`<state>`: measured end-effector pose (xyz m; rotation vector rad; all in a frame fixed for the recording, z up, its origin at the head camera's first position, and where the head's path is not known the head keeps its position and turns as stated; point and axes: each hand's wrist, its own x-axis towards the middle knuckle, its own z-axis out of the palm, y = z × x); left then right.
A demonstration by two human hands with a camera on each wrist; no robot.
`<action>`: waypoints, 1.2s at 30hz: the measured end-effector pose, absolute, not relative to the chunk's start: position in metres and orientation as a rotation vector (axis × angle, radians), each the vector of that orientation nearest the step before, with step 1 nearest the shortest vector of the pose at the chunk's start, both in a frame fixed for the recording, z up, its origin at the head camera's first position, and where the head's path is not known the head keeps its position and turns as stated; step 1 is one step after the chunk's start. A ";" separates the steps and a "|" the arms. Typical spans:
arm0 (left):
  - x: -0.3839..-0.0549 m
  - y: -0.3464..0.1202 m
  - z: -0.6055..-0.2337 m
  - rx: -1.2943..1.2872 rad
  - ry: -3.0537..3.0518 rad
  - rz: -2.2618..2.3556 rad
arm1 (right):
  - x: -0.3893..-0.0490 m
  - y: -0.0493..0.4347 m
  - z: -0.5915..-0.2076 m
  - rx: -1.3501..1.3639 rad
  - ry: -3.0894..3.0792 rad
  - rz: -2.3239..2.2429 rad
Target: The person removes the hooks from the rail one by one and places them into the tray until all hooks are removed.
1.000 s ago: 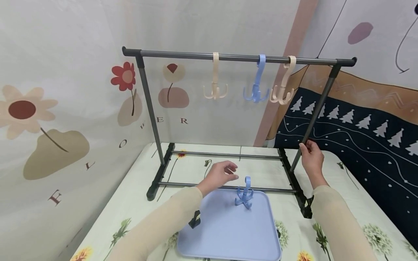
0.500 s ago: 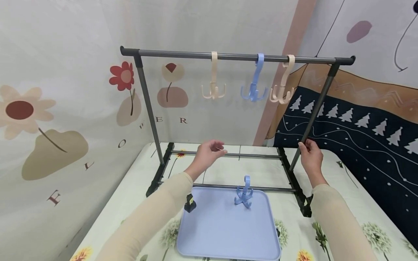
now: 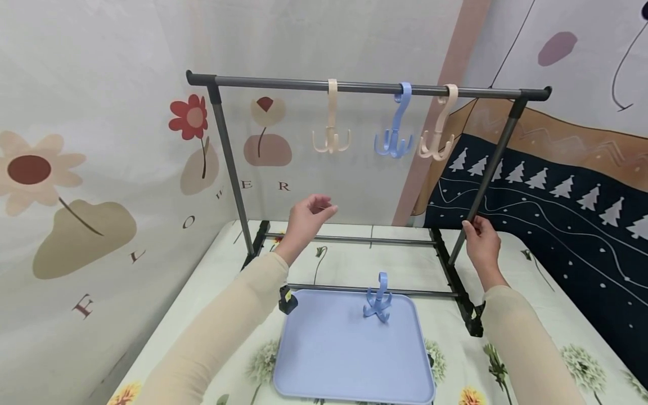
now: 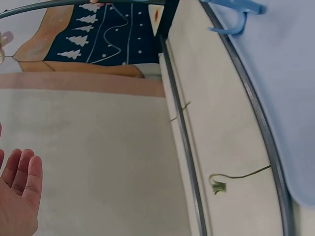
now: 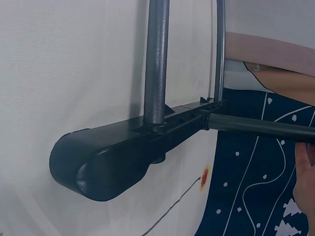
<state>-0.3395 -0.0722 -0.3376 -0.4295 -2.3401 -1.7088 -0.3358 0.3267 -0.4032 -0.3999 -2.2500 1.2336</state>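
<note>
My left hand [image 3: 306, 222] is raised in front of the clothes rack, nothing in it, its fingers loosely bent; its fingers also show at the left edge of the left wrist view. With thumb and fingers my right hand [image 3: 482, 250] holds the right upright post [image 3: 488, 177] of the rack low down. From the rack's top bar [image 3: 283, 84] hang a cream four-prong hook [image 3: 332, 115], a blue hook [image 3: 398, 119] and a pinkish-cream hook [image 3: 444, 118]. Another blue hook [image 3: 378, 302] lies on the light-blue tray [image 3: 349, 354], its curved end pointing up.
The rack's black feet [image 3: 448, 270] and two lower bars [image 3: 354, 240] rest on a flower-print cloth [image 3: 349, 267]. Its near bar runs along the tray's far edge. Printed curtains [image 3: 121, 112] stand behind and to the left; dark tree-patterned fabric [image 3: 547, 225] is at right.
My left hand has moved up and to the left, away from the hook on the tray. The hanging blue hook has turned slightly. My right hand stays on the post.
</note>
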 end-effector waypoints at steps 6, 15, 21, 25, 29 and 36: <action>-0.340 -0.078 -0.320 -0.408 -2.282 -1.708 | -0.336 0.327 -0.404 -0.396 -2.245 1.232; -0.341 -0.080 -0.295 -0.400 -2.153 -1.717 | -0.334 0.326 -0.404 -0.408 -2.248 1.227; -0.337 -0.080 -0.274 -0.383 -2.090 -1.711 | -0.334 0.327 -0.404 -0.414 -2.251 1.230; -0.335 -0.078 -0.260 -0.399 -2.049 -1.704 | -0.334 0.327 -0.403 -0.419 -2.251 1.241; -0.333 -0.073 -0.244 -0.400 -2.001 -1.692 | -0.334 0.327 -0.403 -0.415 -2.250 1.252; -0.335 -0.060 -0.216 -0.327 -1.921 -1.704 | -0.334 0.327 -0.403 -0.420 -2.253 1.255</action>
